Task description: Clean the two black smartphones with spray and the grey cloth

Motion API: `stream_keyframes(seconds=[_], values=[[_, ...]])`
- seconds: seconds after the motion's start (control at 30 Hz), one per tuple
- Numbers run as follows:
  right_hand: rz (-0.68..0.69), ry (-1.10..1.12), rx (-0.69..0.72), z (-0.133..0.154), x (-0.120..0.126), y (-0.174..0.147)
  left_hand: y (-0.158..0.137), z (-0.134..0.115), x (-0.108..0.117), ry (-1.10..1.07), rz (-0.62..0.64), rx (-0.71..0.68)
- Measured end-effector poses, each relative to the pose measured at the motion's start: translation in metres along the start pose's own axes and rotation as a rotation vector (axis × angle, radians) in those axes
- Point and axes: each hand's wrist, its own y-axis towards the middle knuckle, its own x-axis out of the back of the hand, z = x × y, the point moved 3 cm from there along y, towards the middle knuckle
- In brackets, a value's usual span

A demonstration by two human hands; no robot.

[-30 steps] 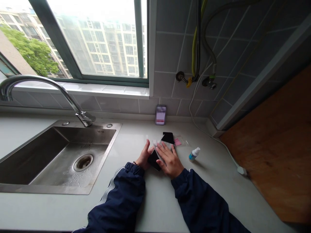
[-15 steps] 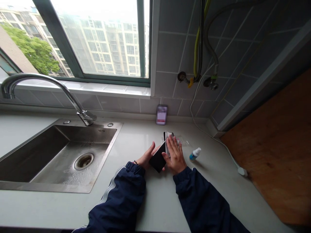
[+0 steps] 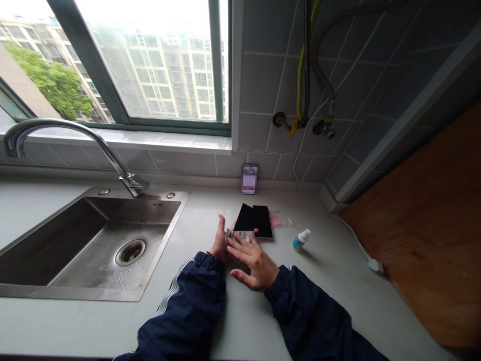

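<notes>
My left hand (image 3: 219, 240) holds a smartphone with a dark screen (image 3: 243, 216) from the left and below, thumb raised along its edge. Flat across the near part of that screen, my right hand (image 3: 257, 263) presses a grey-white cloth (image 3: 240, 234) under its outstretched fingers. The near end of the phone is hidden by the cloth and hand. A second flat black-screened device (image 3: 266, 223) lies on the counter just behind the held phone. To the right of my right hand stands a small bottle (image 3: 301, 239) with a white cap and blue label.
A clear plastic piece with a pink patch (image 3: 275, 220) lies beside the second device. Another phone (image 3: 249, 179) leans upright against the wall. On the left is a steel sink (image 3: 141, 281) with a faucet (image 3: 130, 181). A white cable (image 3: 353, 235) runs along the right.
My right hand and the cloth have slid from the phone's far end toward its near left part. The phone is tilted differently, and the second device behind shows more.
</notes>
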Motion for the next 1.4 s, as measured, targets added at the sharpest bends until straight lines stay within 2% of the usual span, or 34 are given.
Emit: stream_keyframes(seconds=[0.33, 0.53, 0.6, 0.73, 0.8, 0.9, 1.0, 1.13, 1.2, 1.27, 1.4], values=[[-0.036, -0.020, 0.003, -0.002, 0.001, -0.002, -0.003, 0.003, -0.004, 0.008, -0.009, 0.059], [-0.143, -0.147, -0.114, -0.017, 0.003, -0.002, -0.004, 0.010, 0.003, 0.099, -0.008, 0.127], [-0.213, -0.195, -0.184, -0.023, 0.008, 0.000, -0.003, 0.013, 0.003, 0.204, 0.000, 0.079], [-0.377, -0.255, -0.287, -0.035, 0.019, 0.003, -0.004, 0.013, -0.012, 0.449, 0.090, -0.164], [-0.444, -0.268, -0.304, -0.040, 0.022, 0.003, -0.006, 0.012, -0.020, 0.498, 0.155, -0.236], [-0.491, -0.268, -0.310, -0.043, 0.022, 0.001, -0.006, 0.012, -0.022, 0.468, 0.187, -0.251], [-0.417, -0.246, -0.277, -0.039, 0.016, -0.001, -0.003, 0.013, -0.009, 0.367, 0.097, -0.220], [-0.234, -0.191, -0.182, -0.024, 0.008, -0.001, 0.000, 0.016, 0.005, 0.192, -0.028, -0.057], [-0.164, -0.153, -0.155, -0.016, 0.008, 0.001, -0.001, 0.014, 0.004, 0.102, -0.062, -0.016], [-0.116, -0.106, -0.132, -0.009, 0.009, 0.003, -0.002, 0.010, -0.001, 0.039, -0.084, -0.039], [-0.077, -0.012, -0.049, 0.001, 0.012, 0.004, -0.003, 0.004, -0.010, -0.013, -0.048, -0.059]])
